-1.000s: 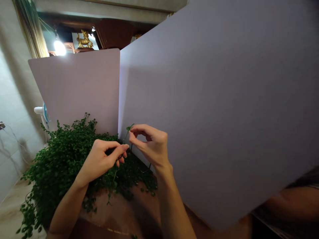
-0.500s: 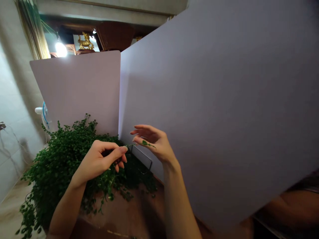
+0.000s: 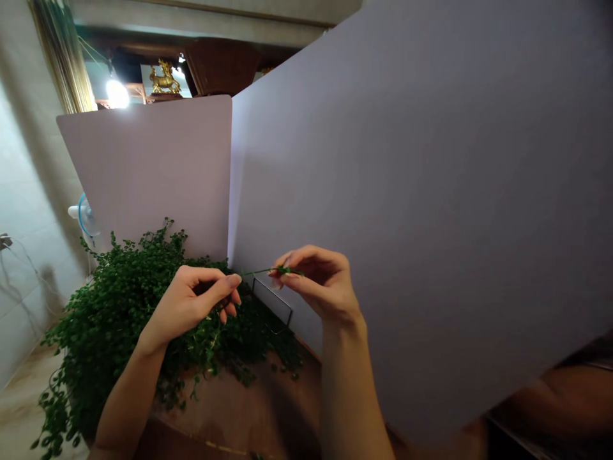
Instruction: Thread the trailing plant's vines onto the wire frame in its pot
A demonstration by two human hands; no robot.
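Note:
A thin green plant sprig (image 3: 261,271) stretches between my two hands. My left hand (image 3: 194,300) pinches one end of its stem between thumb and forefinger, the other fingers curled beneath. At the leafy end, my right hand (image 3: 318,281) closes thumb and fingertips on the small leaves. Below and to the left of my left hand spreads a large heap of leafy green vines (image 3: 119,306), partly covered by that hand and forearm.
Two pale panels (image 3: 158,166) (image 3: 407,211) meet in a corner behind the vines. A thin metal wire frame (image 3: 290,313) stands against the right one. The brown tabletop (image 3: 230,409) shows in front. A lit bulb (image 3: 117,94) hangs at upper left. Part of a person's arm (image 3: 565,409) shows at lower right.
My right hand has moved a little to the right, and its raised fingers have come down to meet the thumb on the sprig's leafy end. My left hand has barely shifted.

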